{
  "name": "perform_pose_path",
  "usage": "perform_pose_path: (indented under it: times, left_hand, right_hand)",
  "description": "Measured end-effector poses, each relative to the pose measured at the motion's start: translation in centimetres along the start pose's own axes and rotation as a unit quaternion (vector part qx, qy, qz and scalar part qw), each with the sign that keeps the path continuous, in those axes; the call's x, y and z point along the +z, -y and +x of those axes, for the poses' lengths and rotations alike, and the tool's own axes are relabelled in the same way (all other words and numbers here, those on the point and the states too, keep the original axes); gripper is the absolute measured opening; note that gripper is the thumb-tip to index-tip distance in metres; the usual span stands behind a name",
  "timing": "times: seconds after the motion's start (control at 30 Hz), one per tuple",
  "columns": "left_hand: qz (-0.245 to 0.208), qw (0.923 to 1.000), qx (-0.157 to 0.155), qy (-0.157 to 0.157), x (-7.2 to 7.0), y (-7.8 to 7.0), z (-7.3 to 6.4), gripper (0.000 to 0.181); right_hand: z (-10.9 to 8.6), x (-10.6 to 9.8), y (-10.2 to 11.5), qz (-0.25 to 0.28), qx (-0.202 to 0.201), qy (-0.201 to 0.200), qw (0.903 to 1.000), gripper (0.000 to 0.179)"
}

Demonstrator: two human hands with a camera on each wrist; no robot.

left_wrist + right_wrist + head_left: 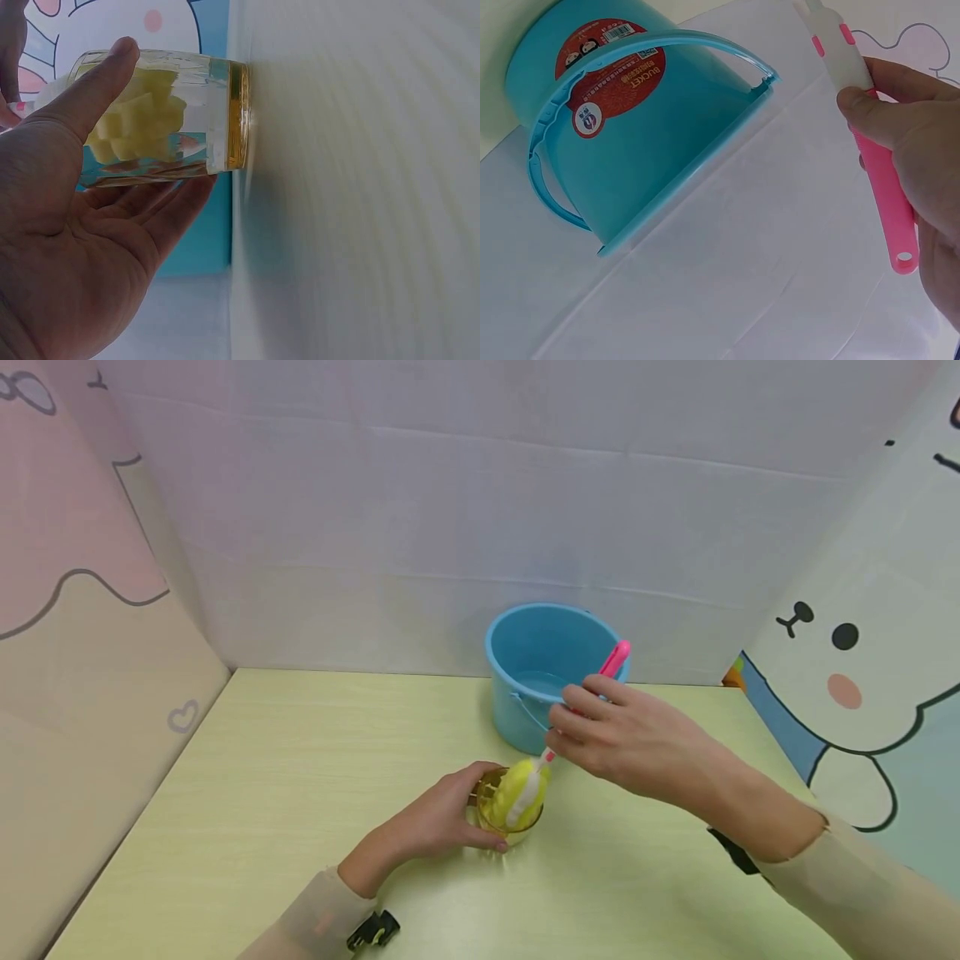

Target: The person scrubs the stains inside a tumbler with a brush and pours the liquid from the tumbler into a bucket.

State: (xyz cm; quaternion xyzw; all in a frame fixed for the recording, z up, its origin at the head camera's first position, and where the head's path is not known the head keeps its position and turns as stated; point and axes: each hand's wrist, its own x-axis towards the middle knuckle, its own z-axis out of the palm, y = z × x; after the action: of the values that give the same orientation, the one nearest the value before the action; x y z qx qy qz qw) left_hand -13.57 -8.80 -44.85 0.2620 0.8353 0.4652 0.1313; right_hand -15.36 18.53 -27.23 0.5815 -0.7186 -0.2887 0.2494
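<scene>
A pink-and-white handle (881, 187) is pinched between the thumb and fingers of my right hand (633, 735). At its lower end a yellow and white sponge head (520, 793) sits inside an amber-tinted glass (217, 112), so the tool is a cup brush. My left hand (450, 818) holds the glass from its left side, thumb on the near side and fingers round the far side. In the left wrist view the yellow sponge shows through the clear wall. The glass stands upright, its base on or very near the table.
Behind the glass stands a light blue bucket (517, 722) with a handle and a red label (622, 75). It is on the pale yellow table (337, 735), close to the white back wall (375, 527). Printed cloth panels (862, 710) flank both sides.
</scene>
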Motion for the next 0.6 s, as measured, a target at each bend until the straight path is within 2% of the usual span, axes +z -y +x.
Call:
perform_pose_path:
  times: [0.6]
  left_hand:
    - [0.001, 1.0000, 0.005, -0.003, 0.06, 0.10, -0.05, 0.091]
  right_hand:
    - [-0.15, 0.01, 0.17, 0.023, 0.001, -0.004, 0.9997, 0.042]
